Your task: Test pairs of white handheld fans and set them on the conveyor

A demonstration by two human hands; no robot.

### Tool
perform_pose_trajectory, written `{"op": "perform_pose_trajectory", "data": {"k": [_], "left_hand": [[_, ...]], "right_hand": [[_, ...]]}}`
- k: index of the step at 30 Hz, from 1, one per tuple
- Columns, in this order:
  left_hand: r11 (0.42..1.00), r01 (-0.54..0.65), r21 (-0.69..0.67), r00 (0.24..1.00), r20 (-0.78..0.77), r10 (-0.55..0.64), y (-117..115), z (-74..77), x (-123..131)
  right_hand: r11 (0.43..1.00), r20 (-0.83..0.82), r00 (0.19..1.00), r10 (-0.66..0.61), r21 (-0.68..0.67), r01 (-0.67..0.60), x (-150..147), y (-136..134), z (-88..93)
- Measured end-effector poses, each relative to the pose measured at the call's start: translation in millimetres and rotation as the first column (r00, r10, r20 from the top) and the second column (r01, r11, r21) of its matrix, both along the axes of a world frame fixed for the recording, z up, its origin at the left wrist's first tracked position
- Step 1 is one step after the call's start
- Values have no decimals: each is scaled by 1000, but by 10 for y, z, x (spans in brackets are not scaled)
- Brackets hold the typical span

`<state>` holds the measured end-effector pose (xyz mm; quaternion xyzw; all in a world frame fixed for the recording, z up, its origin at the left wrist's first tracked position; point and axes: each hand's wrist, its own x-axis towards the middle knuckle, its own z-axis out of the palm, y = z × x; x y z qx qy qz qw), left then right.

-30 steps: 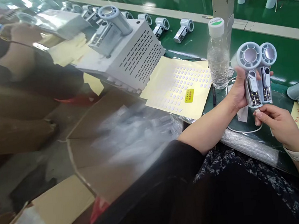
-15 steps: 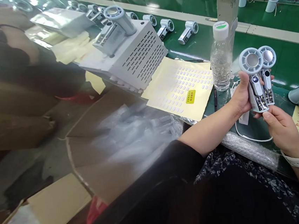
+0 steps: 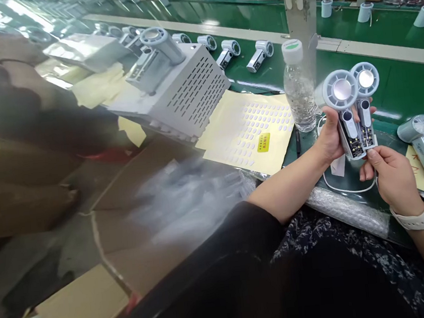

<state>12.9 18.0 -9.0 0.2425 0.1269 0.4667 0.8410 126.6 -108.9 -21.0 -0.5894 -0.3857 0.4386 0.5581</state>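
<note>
The left hand (image 3: 329, 137) holds two handheld fans (image 3: 348, 126) upright and side by side above the green worktop (image 3: 407, 85), its grip closed round both handles; the small display on the left fan, lit half a second ago, is now dark, so that fan looks unpowered; the right hand (image 3: 396, 179) stays at the fans' feet, its grip pinched there, though I cannot tell on what; a white cable (image 3: 344, 190) loops below; a water bottle (image 3: 298, 93) and a yellow sticker sheet (image 3: 245, 131) sit just left.

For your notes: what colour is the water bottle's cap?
Cap: white with a green top; head view.
</note>
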Motion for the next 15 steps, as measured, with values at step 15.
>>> {"op": "perform_pose_trajectory", "data": {"k": [15], "left_hand": [[988, -104, 114, 989, -92, 114, 16, 31, -51]], "right_hand": [[941, 432, 884, -178, 336, 25, 273, 62, 2]]}}
